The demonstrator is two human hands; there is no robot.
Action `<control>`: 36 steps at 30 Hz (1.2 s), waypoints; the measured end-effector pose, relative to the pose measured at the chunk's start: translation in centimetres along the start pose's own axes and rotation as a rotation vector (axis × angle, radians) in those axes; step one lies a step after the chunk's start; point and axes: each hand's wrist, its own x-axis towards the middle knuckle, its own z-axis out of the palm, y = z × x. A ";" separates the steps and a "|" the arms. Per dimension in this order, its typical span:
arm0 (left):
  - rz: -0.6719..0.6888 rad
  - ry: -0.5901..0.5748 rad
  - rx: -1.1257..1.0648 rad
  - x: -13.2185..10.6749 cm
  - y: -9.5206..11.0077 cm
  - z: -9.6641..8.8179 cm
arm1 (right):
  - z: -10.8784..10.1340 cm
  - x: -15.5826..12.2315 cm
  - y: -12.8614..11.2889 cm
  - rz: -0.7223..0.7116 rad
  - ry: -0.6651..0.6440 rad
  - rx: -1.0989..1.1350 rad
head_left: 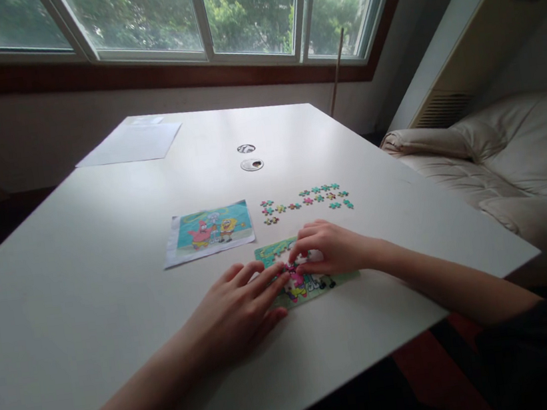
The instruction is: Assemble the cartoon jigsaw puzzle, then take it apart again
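Note:
A partly built jigsaw puzzle (309, 286) lies on the white table (108, 253) in front of me. My left hand (236, 307) rests flat on the table at the puzzle's left edge, fingers stretched out and touching it. My right hand (332, 247) is curled over the puzzle's middle, its fingertips pinched together on a small piece (297, 262) pressed against the puzzle. Several loose puzzle pieces (310, 200) lie scattered just beyond. A printed cartoon reference picture (209, 231) lies to the left of the puzzle.
A sheet of paper (131, 143) lies at the far left corner. Two round cable holes (251, 164) sit mid-table. A pale cushioned sofa (514, 160) stands to the right. Windows run along the far wall, with a thin stick (337, 72) leaning there.

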 end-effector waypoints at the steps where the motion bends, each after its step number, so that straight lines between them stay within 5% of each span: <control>1: -0.002 0.002 0.005 0.0 0.0 0.0 | 0.0 0.0 0.0 -0.001 0.000 0.001; 24: 0.011 0.012 -0.016 -1.1 -0.8 -0.2 | -0.3 -0.1 0.0 -0.017 -0.023 0.008; 36: 0.047 0.007 -0.084 -1.3 -0.9 -1.2 | -5.1 -3.6 2.3 0.282 -0.275 0.027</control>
